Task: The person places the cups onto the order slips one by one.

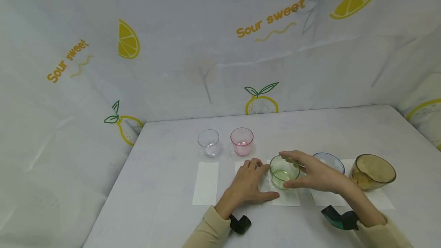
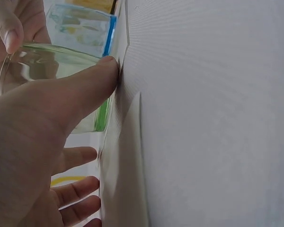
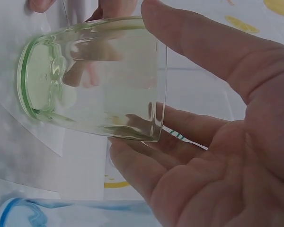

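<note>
A green-tinted clear glass [image 1: 283,175] stands upright on a white paper strip [image 1: 286,201]. My right hand [image 1: 318,173] holds it from the right, thumb and fingers round the rim end; in the right wrist view the thumb tip meets the rim of the glass [image 3: 94,85]. Close by on the left, my left hand [image 1: 249,185] is low over the table with its fingers spread and the thumb reaching toward the glass base. Nothing is gripped in it. In the left wrist view its thumb covers part of the green glass [image 2: 71,64].
Behind my right hand stands a blue-rimmed glass [image 1: 329,159], partly hidden. Farther right is a larger amber glass [image 1: 373,171]. A clear glass [image 1: 209,143] and a pink glass [image 1: 242,142] stand at the back. Another paper strip [image 1: 205,183] lies at left. A lemon-print cloth [image 1: 179,79] hangs behind.
</note>
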Demonstrator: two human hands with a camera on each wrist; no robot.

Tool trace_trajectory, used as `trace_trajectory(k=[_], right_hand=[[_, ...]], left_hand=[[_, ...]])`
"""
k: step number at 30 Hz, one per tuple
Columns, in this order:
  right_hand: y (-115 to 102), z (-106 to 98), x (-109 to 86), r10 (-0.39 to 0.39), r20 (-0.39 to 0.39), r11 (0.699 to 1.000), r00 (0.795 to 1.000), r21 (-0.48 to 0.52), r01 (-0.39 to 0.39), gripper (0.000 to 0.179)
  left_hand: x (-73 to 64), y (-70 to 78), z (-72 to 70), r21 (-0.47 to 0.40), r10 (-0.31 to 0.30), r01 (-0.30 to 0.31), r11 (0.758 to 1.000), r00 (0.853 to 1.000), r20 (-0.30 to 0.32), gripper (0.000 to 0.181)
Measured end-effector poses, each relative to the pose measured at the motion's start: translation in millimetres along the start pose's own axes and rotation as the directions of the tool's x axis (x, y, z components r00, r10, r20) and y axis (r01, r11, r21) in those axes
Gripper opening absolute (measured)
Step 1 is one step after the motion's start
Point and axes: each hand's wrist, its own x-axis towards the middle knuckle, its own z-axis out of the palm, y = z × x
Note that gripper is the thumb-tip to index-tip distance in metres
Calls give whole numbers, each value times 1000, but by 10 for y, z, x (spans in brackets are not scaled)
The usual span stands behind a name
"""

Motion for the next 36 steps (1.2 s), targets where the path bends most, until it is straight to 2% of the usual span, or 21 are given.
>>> trace_trajectory(k=[7, 11, 16, 22, 28, 36], right_hand=[[-17, 25, -15, -10, -45, 1000, 999, 1, 11, 88], [-49, 30, -13, -40, -84, 999, 996, -35, 37, 87], [-91, 32, 11, -90, -141, 992, 986, -98, 77, 82], [-163, 43, 65, -138, -213, 988, 967, -92, 121, 74], [-282, 58, 187, -142, -254, 990, 957, -49, 134, 71], [-521, 86, 438, -154, -281, 987, 947, 0, 161, 71]], left_hand=[[-7, -29, -56, -35, 30, -31, 999, 999, -16, 74], [-22, -45, -108, -63, 34, -36, 997, 999, -36, 74], [-30, -63, -156, -91, 53, -57, 994, 998, -38, 73], [-50, -97, -240, -125, 58, -60, 990, 998, -23, 76], [-129, -169, -389, -142, 43, -43, 989, 999, -4, 79], [-300, -346, -546, -156, 2, -3, 988, 1000, -10, 81]])
